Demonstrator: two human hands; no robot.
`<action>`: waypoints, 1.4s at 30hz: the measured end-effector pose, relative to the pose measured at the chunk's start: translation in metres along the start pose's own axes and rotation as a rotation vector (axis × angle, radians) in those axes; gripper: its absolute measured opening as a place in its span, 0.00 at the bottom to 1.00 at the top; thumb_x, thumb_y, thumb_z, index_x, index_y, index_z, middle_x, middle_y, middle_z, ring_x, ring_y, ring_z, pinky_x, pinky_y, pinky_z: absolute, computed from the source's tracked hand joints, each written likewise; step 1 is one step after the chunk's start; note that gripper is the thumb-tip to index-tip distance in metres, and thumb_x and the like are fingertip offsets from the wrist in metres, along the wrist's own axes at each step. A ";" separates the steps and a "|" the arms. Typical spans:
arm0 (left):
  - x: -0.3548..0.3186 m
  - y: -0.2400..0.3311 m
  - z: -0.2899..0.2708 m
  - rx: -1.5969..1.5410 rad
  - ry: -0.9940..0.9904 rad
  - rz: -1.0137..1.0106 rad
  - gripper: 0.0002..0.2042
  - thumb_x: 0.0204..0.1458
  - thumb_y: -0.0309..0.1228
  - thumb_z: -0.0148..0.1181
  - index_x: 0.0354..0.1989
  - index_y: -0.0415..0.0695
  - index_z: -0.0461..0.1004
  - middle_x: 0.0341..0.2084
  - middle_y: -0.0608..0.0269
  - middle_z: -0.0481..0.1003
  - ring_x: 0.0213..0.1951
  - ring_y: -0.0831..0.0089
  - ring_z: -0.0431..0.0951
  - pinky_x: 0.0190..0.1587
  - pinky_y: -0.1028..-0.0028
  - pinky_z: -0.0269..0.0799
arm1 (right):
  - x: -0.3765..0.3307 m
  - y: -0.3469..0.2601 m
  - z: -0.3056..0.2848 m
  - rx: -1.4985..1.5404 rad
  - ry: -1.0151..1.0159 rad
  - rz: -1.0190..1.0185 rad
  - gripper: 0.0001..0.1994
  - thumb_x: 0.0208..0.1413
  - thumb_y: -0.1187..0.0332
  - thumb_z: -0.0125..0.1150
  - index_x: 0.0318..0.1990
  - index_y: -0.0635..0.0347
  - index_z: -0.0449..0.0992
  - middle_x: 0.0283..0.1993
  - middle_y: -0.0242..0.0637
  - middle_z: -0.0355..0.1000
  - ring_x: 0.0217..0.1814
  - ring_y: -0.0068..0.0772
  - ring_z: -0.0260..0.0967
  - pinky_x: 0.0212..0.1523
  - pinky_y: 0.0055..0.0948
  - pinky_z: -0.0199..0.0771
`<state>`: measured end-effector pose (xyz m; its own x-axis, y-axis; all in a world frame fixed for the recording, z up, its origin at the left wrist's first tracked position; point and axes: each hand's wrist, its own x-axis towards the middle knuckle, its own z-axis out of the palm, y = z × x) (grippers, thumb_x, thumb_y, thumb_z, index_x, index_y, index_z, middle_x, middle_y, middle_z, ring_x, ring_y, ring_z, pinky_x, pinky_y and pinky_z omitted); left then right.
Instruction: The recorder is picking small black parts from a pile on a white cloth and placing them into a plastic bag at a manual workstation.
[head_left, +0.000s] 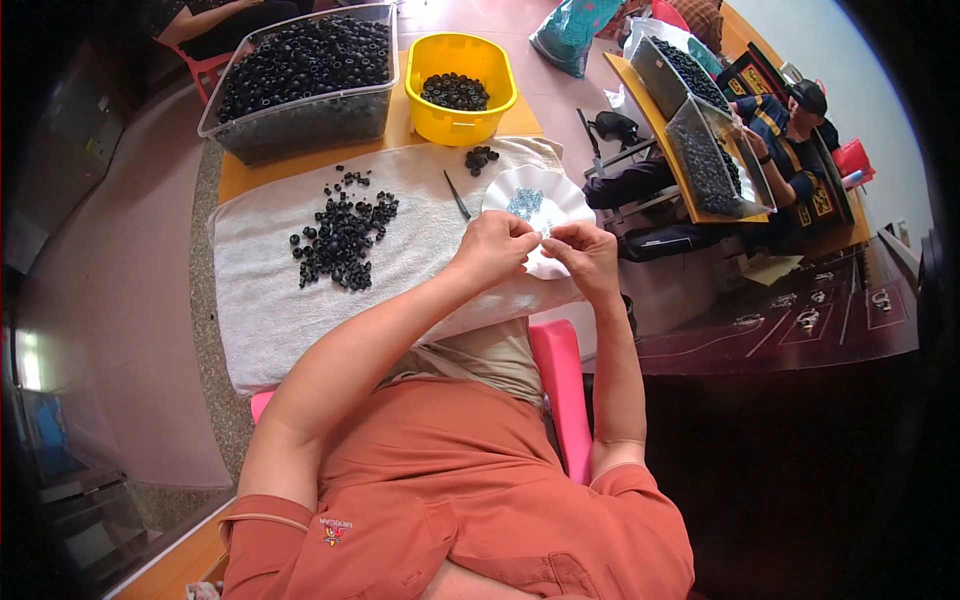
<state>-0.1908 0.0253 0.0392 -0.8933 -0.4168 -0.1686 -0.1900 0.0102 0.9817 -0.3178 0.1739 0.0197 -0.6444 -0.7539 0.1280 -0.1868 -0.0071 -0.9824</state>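
My left hand (497, 243) and my right hand (588, 258) come together over the near edge of a white fluted dish (565, 195). Thumb and fingers of each are pinched closed. Whatever sits between the fingertips is too small to make out. In the dish lies a heap of tiny shiny bluish-silver pieces (525, 203). A dark pair of tweezers (457, 195) rests on the white towel (255, 315), just left of the dish. Farther left, many small black ring-like parts (345, 240) are spread loosely over the towel. A smaller cluster of black parts (481, 158) lies behind the tweezers.
At the back left stands a big clear bin (300, 135) full of black parts. A yellow tub (460, 122) beside it holds more. A pink chair arm (562, 390) is near my right elbow. At right, another person (800, 125) sits by clear bins (705, 160) of black parts.
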 end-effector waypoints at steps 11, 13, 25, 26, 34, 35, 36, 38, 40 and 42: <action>0.002 -0.006 -0.009 -0.273 -0.237 -0.032 0.08 0.55 0.30 0.61 0.35 0.36 0.78 0.28 0.65 0.76 0.29 0.81 0.75 0.33 0.78 0.78 | -0.009 -0.021 0.009 -0.130 -0.127 -0.070 0.06 0.51 0.80 0.66 0.37 0.70 0.79 0.33 0.36 0.78 0.35 0.22 0.76 0.38 0.19 0.78; -0.001 -0.005 -0.014 -0.329 -0.273 -0.077 0.08 0.56 0.30 0.61 0.35 0.37 0.77 0.29 0.64 0.76 0.29 0.80 0.75 0.33 0.78 0.78 | -0.009 -0.018 0.007 -0.117 -0.160 -0.071 0.06 0.52 0.80 0.66 0.38 0.70 0.79 0.34 0.35 0.77 0.36 0.21 0.75 0.38 0.19 0.77; -0.044 -0.009 -0.034 -0.654 -0.274 -0.138 0.09 0.58 0.33 0.61 0.38 0.39 0.75 0.32 0.64 0.76 0.30 0.79 0.76 0.36 0.77 0.79 | -0.017 -0.022 0.033 0.141 -0.268 0.041 0.06 0.58 0.81 0.57 0.42 0.71 0.75 0.40 0.38 0.75 0.40 0.27 0.77 0.45 0.26 0.81; -0.049 -0.011 -0.036 -0.667 -0.245 -0.152 0.09 0.58 0.33 0.61 0.39 0.40 0.74 0.33 0.64 0.76 0.31 0.79 0.76 0.38 0.76 0.78 | -0.017 -0.023 0.037 0.140 -0.273 0.041 0.06 0.58 0.81 0.57 0.42 0.71 0.75 0.40 0.38 0.75 0.40 0.27 0.77 0.45 0.26 0.81; -0.076 -0.032 -0.057 -0.891 -0.144 -0.152 0.09 0.57 0.28 0.62 0.42 0.38 0.74 0.35 0.62 0.76 0.35 0.75 0.78 0.41 0.75 0.79 | -0.017 -0.021 0.053 0.115 -0.304 0.025 0.06 0.63 0.73 0.55 0.41 0.67 0.75 0.31 0.31 0.73 0.37 0.22 0.76 0.39 0.19 0.77; -0.079 -0.032 -0.062 -0.912 -0.143 -0.144 0.09 0.57 0.27 0.62 0.43 0.37 0.74 0.35 0.62 0.76 0.36 0.74 0.79 0.43 0.75 0.80 | -0.016 -0.021 0.054 0.115 -0.306 0.031 0.06 0.63 0.73 0.55 0.41 0.67 0.75 0.31 0.31 0.73 0.37 0.22 0.76 0.39 0.19 0.77; -0.083 -0.034 -0.066 -0.916 -0.141 -0.149 0.09 0.57 0.27 0.62 0.43 0.37 0.74 0.35 0.62 0.76 0.36 0.74 0.79 0.43 0.75 0.80 | -0.015 -0.021 0.055 0.121 -0.313 0.022 0.07 0.63 0.71 0.56 0.40 0.67 0.75 0.30 0.30 0.72 0.36 0.22 0.76 0.40 0.20 0.77; -0.088 -0.035 -0.071 -0.911 -0.098 -0.125 0.10 0.57 0.25 0.60 0.46 0.36 0.73 0.36 0.61 0.76 0.37 0.73 0.79 0.45 0.74 0.80 | -0.016 -0.021 0.058 0.128 -0.322 0.015 0.07 0.63 0.70 0.57 0.40 0.67 0.75 0.30 0.29 0.71 0.36 0.22 0.75 0.40 0.20 0.78; -0.092 -0.035 -0.074 -0.916 -0.088 -0.130 0.10 0.57 0.25 0.59 0.46 0.36 0.73 0.36 0.61 0.76 0.38 0.73 0.79 0.45 0.74 0.80 | -0.016 -0.022 0.062 0.159 -0.312 0.008 0.06 0.62 0.73 0.56 0.37 0.68 0.74 0.33 0.33 0.71 0.32 0.22 0.71 0.40 0.29 0.81; -0.096 -0.037 -0.076 -0.920 -0.080 -0.133 0.11 0.58 0.24 0.59 0.47 0.35 0.72 0.36 0.61 0.76 0.38 0.73 0.79 0.45 0.74 0.80 | -0.017 -0.021 0.063 0.163 -0.313 0.024 0.06 0.62 0.72 0.57 0.37 0.68 0.74 0.32 0.33 0.71 0.32 0.21 0.71 0.40 0.29 0.81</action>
<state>-0.0673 -0.0046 0.0260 -0.9193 -0.2984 -0.2564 0.0741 -0.7714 0.6320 -0.2566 0.1456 0.0301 -0.3840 -0.9197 0.0815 -0.0368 -0.0730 -0.9967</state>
